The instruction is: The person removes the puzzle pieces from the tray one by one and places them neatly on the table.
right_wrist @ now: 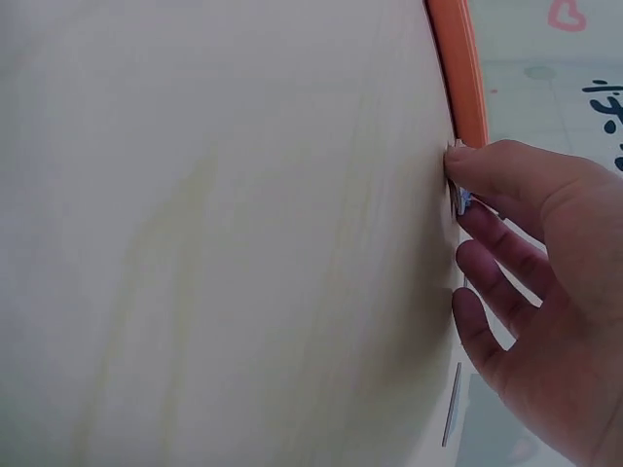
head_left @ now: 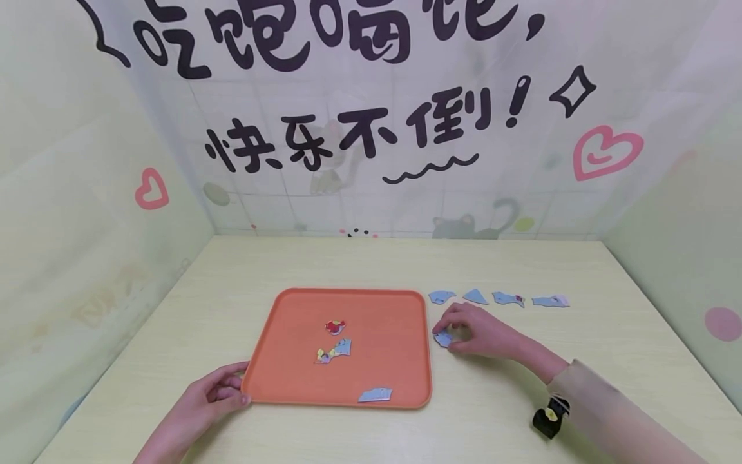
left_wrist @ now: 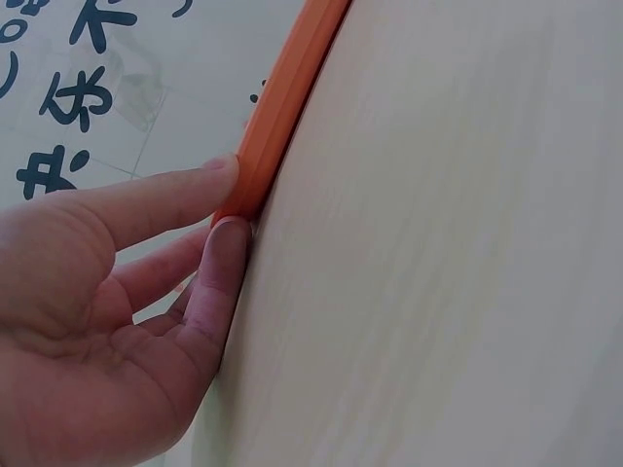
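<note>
My right hand [head_left: 478, 332] pinches a light-blue puzzle piece [head_left: 443, 339] just right of the orange tray [head_left: 388, 341]. In the right wrist view, thumb and index finger meet on that puzzle piece [right_wrist: 462, 197], seen nearly edge-on; the other fingers are loosely bent. At the tray's near-left corner, my left hand [head_left: 203, 403] holds the rim between thumb and fingers. The left wrist view shows the tray's orange side [left_wrist: 277, 112] at those fingertips. Inside the tray lie a red puzzle piece [head_left: 333, 327], a yellow-and-blue piece [head_left: 342, 348] and a blue piece [head_left: 375, 395] near the front rim.
Beyond my right hand, several pieces lie in a row: a blue piece [head_left: 442, 296], a triangular piece [head_left: 475, 296], one with a red spot [head_left: 505, 298] and a long one [head_left: 551, 301]. Printed curtains [head_left: 371, 206] stand behind the pale table [head_left: 243, 277].
</note>
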`<state>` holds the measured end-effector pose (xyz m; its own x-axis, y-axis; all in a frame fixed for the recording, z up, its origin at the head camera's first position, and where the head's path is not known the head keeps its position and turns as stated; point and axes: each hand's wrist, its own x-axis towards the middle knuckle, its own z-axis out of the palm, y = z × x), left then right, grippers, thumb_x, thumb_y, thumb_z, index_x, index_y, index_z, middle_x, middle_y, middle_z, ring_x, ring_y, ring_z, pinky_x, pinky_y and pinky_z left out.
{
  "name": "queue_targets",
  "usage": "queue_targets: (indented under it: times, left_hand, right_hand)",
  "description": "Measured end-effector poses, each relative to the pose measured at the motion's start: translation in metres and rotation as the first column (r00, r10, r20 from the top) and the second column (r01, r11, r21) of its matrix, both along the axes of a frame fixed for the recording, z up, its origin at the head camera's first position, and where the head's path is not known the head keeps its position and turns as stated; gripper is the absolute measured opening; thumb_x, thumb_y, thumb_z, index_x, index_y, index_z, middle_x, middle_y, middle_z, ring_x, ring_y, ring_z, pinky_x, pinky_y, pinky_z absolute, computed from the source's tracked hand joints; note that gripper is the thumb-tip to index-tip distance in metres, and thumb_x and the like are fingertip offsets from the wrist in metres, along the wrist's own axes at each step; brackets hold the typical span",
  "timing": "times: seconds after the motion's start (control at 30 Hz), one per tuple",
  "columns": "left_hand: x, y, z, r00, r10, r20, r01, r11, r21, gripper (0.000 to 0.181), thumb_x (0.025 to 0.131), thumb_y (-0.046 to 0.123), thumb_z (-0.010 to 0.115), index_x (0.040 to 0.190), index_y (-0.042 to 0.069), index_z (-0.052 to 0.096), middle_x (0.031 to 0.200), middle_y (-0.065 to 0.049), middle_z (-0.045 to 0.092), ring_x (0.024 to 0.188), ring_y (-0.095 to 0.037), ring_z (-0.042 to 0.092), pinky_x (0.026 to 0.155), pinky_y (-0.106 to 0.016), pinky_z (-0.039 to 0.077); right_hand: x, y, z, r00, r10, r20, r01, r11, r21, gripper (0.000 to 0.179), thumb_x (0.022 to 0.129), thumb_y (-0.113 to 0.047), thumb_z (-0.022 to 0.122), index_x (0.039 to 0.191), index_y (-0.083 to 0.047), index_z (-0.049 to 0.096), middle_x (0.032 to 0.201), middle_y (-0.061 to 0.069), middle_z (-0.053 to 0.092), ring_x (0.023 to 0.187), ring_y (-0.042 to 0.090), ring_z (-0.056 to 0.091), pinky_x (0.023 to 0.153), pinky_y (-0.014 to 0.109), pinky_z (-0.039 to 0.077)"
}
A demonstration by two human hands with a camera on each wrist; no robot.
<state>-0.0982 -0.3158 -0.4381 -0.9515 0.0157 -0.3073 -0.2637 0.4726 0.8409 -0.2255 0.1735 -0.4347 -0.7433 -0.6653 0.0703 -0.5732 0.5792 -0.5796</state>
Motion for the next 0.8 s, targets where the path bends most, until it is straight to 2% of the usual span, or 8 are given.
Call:
queue_targets:
  times: [0.27,0.57,0.8]
  left_hand:
    - [-0.0009,0.0014,0.0,1.0,0.002,0.005,-0.002,1.0,0.002,0.07,0.088,0.018,0.074,0.148,0.003,0.041,0.112,-0.006,0.06,0.09,-0.005,0.062,0.081,-0.018,0.05]
    - [-0.001,0.0021,0.0015,1.0,0.002,-0.004,-0.002,1.0,-0.018,0.071,0.088,0.018,0.074,0.148,0.003,0.041,0.114,-0.007,0.059,0.09,-0.005,0.062,0.081,-0.018,0.051]
    - [-0.0005,0.0016,0.0011,1.0,-0.002,-0.003,0.002,1.0,-0.009,0.072,0.087,0.017,0.074,0.149,0.002,0.039,0.114,-0.007,0.059,0.09,-0.004,0.062,0.081,-0.019,0.051]
  right_hand:
    - [-0.0058,0.0073,-0.0029,0.997,0.059,0.053,-0.057,0.998,-0.025,0.029,0.088,-0.016,0.075,0.116,-0.019,0.07,0.119,0.001,0.064,0.109,0.019,0.056,0.098,0.035,0.048]
    - [-0.005,0.0091,-0.0066,0.997,0.066,0.039,-0.065,0.997,-0.046,0.029,0.089,-0.016,0.074,0.118,-0.019,0.07,0.122,0.0,0.063,0.115,0.02,0.055,0.102,0.037,0.046]
    - [-0.0051,0.0067,-0.0083,0.997,0.049,0.059,-0.047,0.998,-0.043,0.03,0.089,-0.018,0.074,0.118,-0.023,0.071,0.122,-0.003,0.063,0.117,0.018,0.056,0.104,0.037,0.046]
